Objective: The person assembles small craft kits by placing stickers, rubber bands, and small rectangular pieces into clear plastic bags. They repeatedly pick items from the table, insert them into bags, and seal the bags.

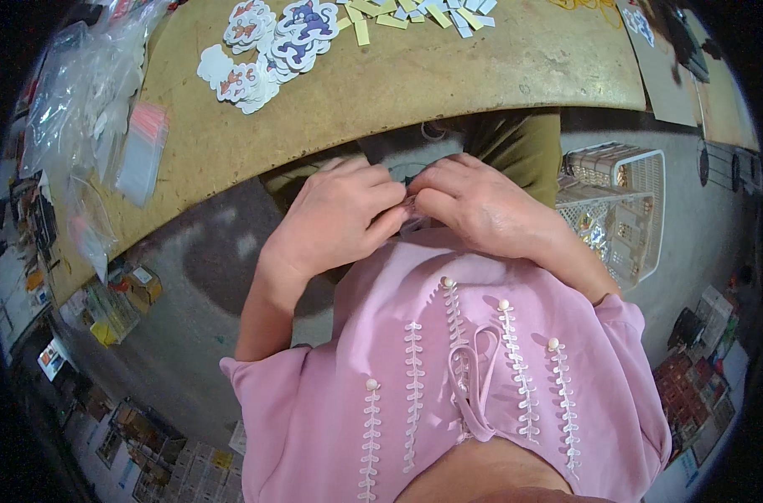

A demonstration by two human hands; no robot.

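In the centre of the frame the left hand (335, 222) and right hand (478, 205) meet, fingertips pinched together on a small pinkish item (412, 211), hardly visible, below the brown wooden table (448, 71)

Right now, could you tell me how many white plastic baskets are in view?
1: a white plastic basket stands on the floor by the right hand, beside the table. Others may be hidden.
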